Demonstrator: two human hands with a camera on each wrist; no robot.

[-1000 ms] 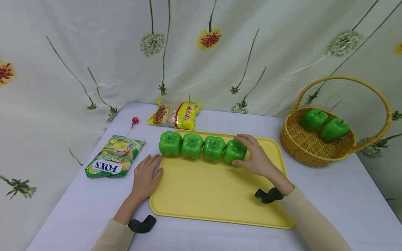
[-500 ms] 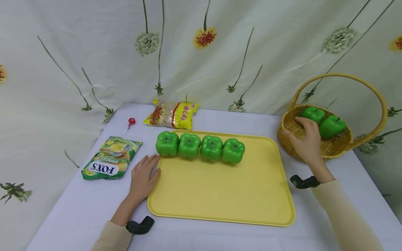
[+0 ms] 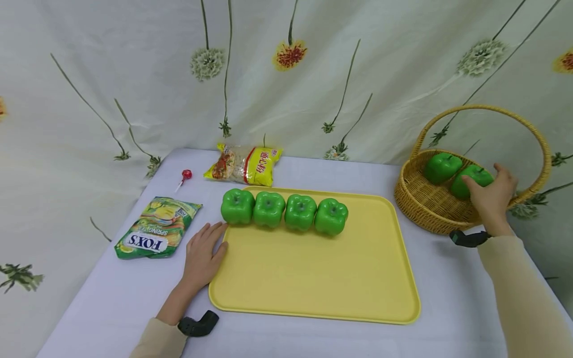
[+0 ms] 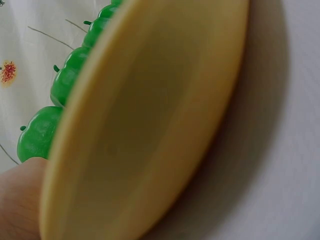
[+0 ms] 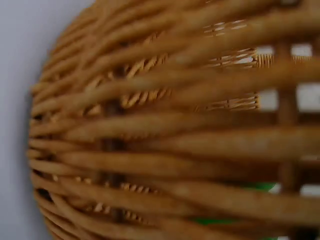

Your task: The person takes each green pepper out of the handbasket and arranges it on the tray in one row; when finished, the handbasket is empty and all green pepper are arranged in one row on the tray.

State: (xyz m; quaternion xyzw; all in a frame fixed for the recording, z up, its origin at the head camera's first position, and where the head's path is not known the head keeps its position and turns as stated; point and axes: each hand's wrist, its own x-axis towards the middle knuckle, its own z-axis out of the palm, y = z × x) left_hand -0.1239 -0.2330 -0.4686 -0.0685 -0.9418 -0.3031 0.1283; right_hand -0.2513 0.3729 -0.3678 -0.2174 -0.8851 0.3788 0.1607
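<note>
My right hand (image 3: 494, 198) reaches over the near right rim of a wicker basket (image 3: 418, 211). Its thumb and fingers grip a green bell pepper (image 3: 470, 178) from either side, inside the basket. Beside that one lies a second bell pepper (image 3: 443, 167). The right wrist view is filled by the basket's woven wall (image 5: 160, 130), with bits of green showing through the gaps. My left hand (image 3: 201, 256) lies flat with its fingers spread at the left edge of a yellow tray (image 3: 313, 278). Several green bell peppers (image 3: 299, 212) stand in a row along the tray's far side.
Left of the tray lies a green FOX'S candy bag (image 3: 156, 228), with a red lollipop (image 3: 186, 175) behind it. A yellow pasta packet (image 3: 243, 165) lies beyond the tray. The basket's tall arched handle (image 3: 483, 107) rises over the peppers. A floral cloth (image 3: 313, 89) hangs behind the table.
My right hand has left the rightmost pepper on the tray, moved right to the basket and taken hold of a pepper there. My left hand has stayed at the tray's edge.
</note>
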